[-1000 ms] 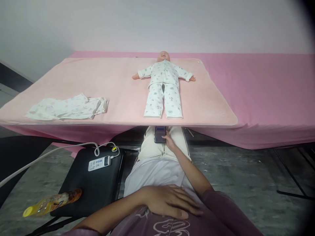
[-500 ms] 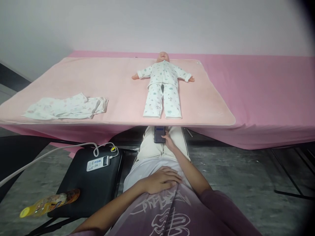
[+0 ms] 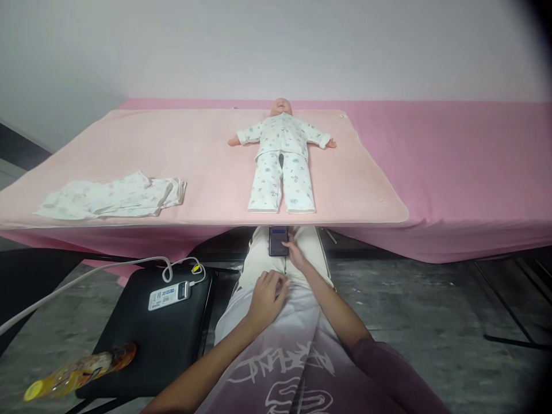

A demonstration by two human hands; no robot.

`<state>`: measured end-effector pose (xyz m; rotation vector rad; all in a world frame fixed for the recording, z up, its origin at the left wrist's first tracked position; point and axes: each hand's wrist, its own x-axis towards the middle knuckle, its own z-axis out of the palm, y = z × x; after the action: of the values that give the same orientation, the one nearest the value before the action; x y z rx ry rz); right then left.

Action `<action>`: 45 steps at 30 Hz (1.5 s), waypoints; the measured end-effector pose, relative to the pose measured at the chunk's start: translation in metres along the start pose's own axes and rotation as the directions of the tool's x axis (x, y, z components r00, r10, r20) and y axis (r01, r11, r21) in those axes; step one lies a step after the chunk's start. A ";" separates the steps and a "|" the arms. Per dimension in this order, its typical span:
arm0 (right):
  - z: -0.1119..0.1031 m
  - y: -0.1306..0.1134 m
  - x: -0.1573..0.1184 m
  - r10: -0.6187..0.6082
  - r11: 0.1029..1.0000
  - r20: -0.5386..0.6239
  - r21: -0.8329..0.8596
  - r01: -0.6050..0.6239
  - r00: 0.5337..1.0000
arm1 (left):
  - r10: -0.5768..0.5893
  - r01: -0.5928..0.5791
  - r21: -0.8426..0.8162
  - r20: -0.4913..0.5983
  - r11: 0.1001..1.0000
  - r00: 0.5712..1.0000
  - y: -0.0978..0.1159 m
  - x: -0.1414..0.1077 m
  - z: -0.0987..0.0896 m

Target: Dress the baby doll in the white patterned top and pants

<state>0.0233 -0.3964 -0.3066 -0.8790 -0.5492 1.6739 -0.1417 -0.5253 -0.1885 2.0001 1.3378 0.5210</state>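
My right hand (image 3: 296, 253) holds a dark phone (image 3: 278, 241) by its right side, over my lap just below the table edge. My left hand (image 3: 268, 296) is above my lap with its fingers bent and a little apart, nothing in it. On the pink mat (image 3: 207, 149) a doll (image 3: 282, 135) lies on its back, arms spread, in a white patterned top and trousers. Folded white patterned clothes (image 3: 112, 196) lie at the mat's left front.
A black stool (image 3: 159, 339) at the lower left bears a white power bank (image 3: 169, 295) with a cable and a bottle (image 3: 81, 371) with a yellow cap. Dark metal legs (image 3: 513, 310) stand at the right.
My left hand has moved from my belly forward towards my lap, its fingers now more bent. My right hand still holds the phone. The view has shifted slightly.
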 end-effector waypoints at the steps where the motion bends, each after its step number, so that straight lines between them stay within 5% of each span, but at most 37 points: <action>1: 0.001 -0.001 0.000 -0.001 1.000 0.001 0.002 0.001 1.000 | -0.049 0.047 0.123 0.010 0.991 0.999 -0.004 0.004 0.002; 6: 0.007 -0.006 -0.004 -0.016 1.000 0.007 0.010 0.016 1.000 | -0.169 0.038 0.455 0.252 0.890 0.953 -0.014 0.028 0.013; 13: 0.007 -0.009 -0.010 -0.061 0.996 -0.043 -0.071 0.058 0.997 | -0.051 -0.128 0.349 0.462 0.928 0.885 -0.025 0.043 0.023; 19: 0.001 -0.013 -0.014 -0.103 0.988 -0.040 -0.119 0.098 0.994 | -0.005 -0.021 0.047 0.493 0.999 0.870 -0.040 0.038 0.023; 26: -0.006 -0.017 -0.016 -0.064 0.992 -0.073 -0.116 0.055 0.995 | 0.003 0.137 -0.264 0.470 0.955 0.882 -0.048 0.034 0.023; 37: -0.007 -0.014 -0.001 -0.034 0.990 -0.115 -0.141 0.017 0.993 | -0.090 0.204 -0.284 0.367 0.937 0.926 -0.051 0.022 0.026; 41: -0.011 -0.012 0.001 -0.034 0.992 -0.111 -0.123 0.020 0.993 | -0.177 0.301 -0.249 0.422 0.920 0.889 -0.057 0.018 0.034; 45: -0.014 -0.009 0.005 -0.021 0.995 -0.135 -0.099 0.007 0.991 | -0.135 0.300 -0.258 0.509 0.918 0.850 -0.063 0.020 0.039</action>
<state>0.0386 -0.3899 -0.3102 -1.0497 -0.5468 1.5718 -0.1498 -0.5033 -0.2613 1.5367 1.0632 0.1058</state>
